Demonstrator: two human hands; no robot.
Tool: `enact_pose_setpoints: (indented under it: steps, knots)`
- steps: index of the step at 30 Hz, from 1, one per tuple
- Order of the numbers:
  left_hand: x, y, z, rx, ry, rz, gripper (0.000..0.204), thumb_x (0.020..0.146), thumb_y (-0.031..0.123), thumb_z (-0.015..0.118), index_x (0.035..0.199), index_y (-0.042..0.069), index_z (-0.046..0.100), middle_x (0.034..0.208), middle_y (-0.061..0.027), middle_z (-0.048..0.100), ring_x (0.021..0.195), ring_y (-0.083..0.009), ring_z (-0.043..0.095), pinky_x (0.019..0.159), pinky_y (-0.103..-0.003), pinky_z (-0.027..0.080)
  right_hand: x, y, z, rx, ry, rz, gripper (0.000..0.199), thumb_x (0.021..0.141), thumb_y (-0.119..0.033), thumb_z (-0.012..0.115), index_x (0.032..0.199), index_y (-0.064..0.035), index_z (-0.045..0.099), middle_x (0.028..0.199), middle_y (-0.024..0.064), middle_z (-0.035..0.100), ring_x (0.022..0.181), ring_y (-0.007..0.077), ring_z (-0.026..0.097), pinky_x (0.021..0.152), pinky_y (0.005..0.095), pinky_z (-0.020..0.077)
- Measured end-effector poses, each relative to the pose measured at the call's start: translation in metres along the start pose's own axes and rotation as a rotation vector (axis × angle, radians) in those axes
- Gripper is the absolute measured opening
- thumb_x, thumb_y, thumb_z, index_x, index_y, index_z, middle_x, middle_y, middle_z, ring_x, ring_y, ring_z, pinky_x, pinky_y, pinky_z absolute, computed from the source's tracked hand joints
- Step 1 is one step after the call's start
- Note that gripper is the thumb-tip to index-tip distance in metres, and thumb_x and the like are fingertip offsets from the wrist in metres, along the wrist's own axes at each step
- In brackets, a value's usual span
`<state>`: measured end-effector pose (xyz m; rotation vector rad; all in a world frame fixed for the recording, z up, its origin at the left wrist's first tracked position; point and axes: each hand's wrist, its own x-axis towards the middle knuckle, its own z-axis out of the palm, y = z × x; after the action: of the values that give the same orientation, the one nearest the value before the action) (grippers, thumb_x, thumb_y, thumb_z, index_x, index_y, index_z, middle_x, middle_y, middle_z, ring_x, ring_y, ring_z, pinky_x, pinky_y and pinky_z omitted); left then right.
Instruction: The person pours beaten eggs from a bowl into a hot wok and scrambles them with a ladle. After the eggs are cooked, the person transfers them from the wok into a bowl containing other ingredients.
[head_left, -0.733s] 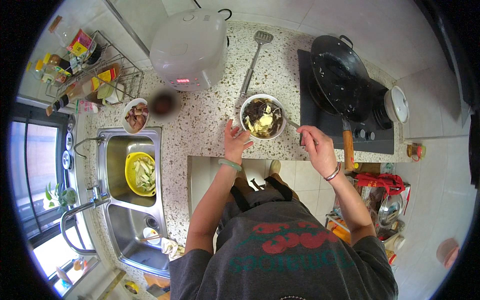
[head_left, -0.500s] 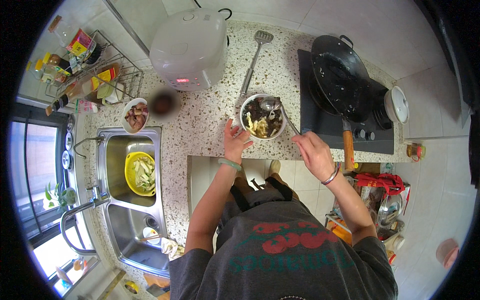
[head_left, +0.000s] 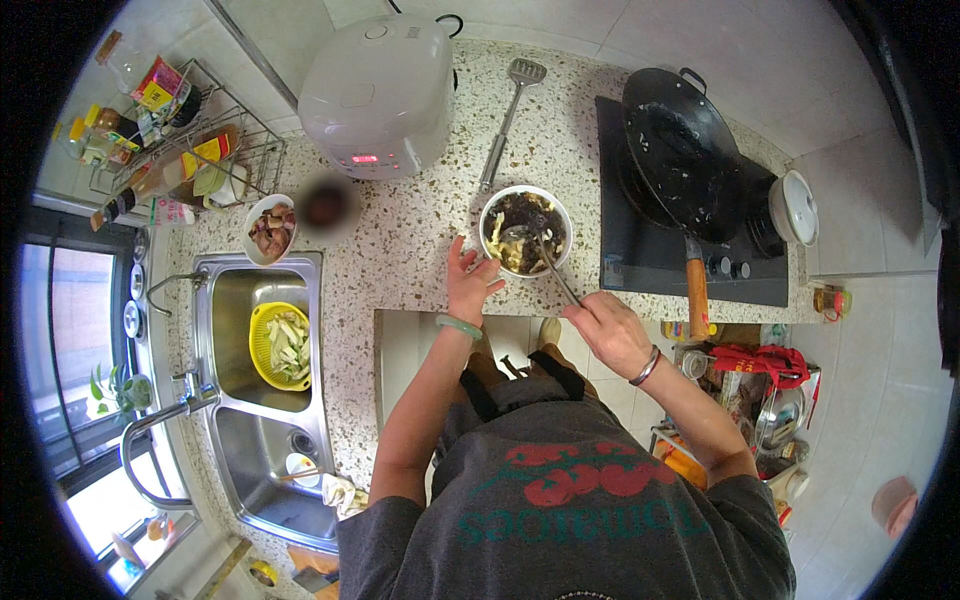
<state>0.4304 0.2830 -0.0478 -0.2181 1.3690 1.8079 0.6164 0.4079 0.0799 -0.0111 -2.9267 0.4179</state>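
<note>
A white bowl (head_left: 571, 236) of dark and pale yellow food stands near the counter's front edge. My right hand (head_left: 612, 333) is closed round the handle of a metal spoon (head_left: 557, 276), whose head lies down in the food, partly covered by it. Just left of the bowl, my left hand (head_left: 468, 287) has its fingers spread and holds nothing; its fingertips are close to the rim, and I cannot tell whether they touch. Behind the bowl lies a slotted metal spatula (head_left: 507, 127).
On the right, a black wok (head_left: 680, 150) with a wooden handle rests on the cooktop (head_left: 625, 265). A rice cooker (head_left: 375, 95) stands at the back left, near a bowl of meat (head_left: 271, 231). The sink (head_left: 222, 340) holds a yellow colander (head_left: 262, 345) of cut vegetables.
My right hand has moved left and a little toward me. The spoon's head has gone from the bowl's right far side down into the food nearer the middle. My left hand stays put.
</note>
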Motion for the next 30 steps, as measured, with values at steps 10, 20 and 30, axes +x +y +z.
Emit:
enact_pose_setpoints:
  steps: [10,20,30]
  knots:
    - [0.003,-0.007,-0.003,0.000,-0.011,0.036,0.082,0.082,0.001,0.068,0.146,0.021,0.020,0.133,-0.0134,0.031,0.109,-0.0241,0.054,0.082,-0.044,0.057,-0.003,0.003,0.025,0.246,0.070,0.189,0.011,0.090,-0.008,0.052,0.097,-0.0053,0.059,0.076,0.0076,0.053,0.069,0.0213,0.059,0.059,0.0328,0.0512]
    - [0.005,-0.009,-0.006,-0.003,-0.017,0.039,0.085,0.081,0.004,0.071,0.146,0.019,0.019,0.135,-0.0167,0.032,0.107,-0.0271,0.055,0.082,-0.044,0.057,0.010,0.016,-0.013,0.931,0.308,0.818,0.027,0.102,-0.021,0.042,0.100,-0.0009,0.060,0.068,0.0023,0.056,0.056,0.0059,0.051,0.053,0.0216,0.0459]
    - [0.002,-0.004,-0.003,-0.019,0.004,0.009,0.084,0.080,-0.001,0.069,0.146,0.020,0.021,0.134,-0.0124,0.032,0.109,-0.0232,0.052,0.080,-0.040,0.058,0.010,0.004,-0.023,0.439,0.264,0.509,0.014,0.096,-0.009,0.049,0.099,-0.0024,0.060,0.076,0.0109,0.057,0.063,0.0225,0.059,0.056,0.0318,0.0472]
